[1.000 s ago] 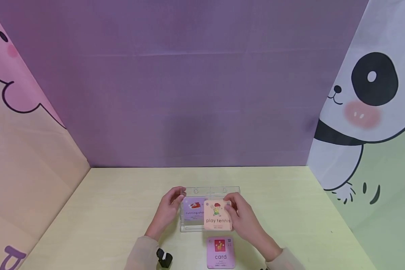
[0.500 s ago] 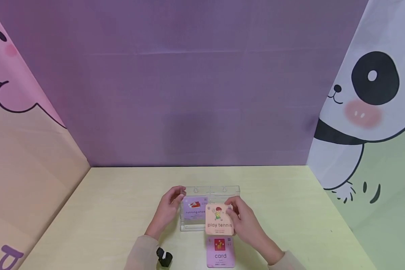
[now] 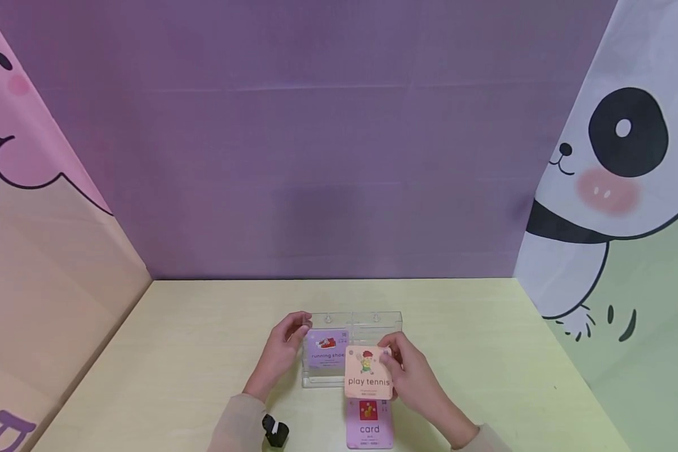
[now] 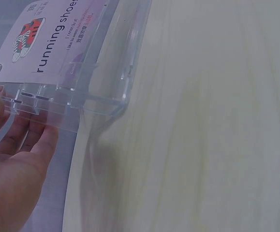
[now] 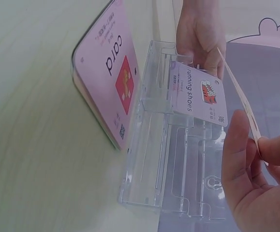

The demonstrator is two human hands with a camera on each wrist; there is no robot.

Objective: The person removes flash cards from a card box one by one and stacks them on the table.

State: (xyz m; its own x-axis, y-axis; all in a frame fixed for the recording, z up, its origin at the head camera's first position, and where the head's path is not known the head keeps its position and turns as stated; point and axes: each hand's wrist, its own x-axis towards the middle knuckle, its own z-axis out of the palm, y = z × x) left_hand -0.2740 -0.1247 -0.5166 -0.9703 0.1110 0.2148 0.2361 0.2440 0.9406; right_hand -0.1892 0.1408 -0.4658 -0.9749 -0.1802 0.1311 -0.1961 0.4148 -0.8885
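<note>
My left hand (image 3: 280, 349) grips the left end of a clear plastic card holder (image 3: 373, 319), thumb in front and fingers behind in the left wrist view. A purple "running shoes" card (image 4: 38, 43) stands in the holder's left compartment. The right compartment (image 5: 144, 159) holds no card. My right hand (image 3: 415, 373) pinches a peach "play tennis" card (image 3: 367, 373) by its upper right corner, in front of the holder; the right wrist view shows it edge-on, with layered edges. Nearer me lies a thick stack of cards with a pink "card" card (image 5: 113, 72) on top, its upper edge overlapped in the head view.
The pale wooden table (image 3: 215, 326) ends at a purple backdrop (image 3: 328, 157). Cartoon-printed panels stand on both sides, a panda (image 3: 627, 132) on the right. A small black device (image 3: 275, 433) sits by my left wrist.
My right hand has drawn the "play tennis" card down toward me, away from the holder and partly over the card stack. The left hand and the holder have stayed put.
</note>
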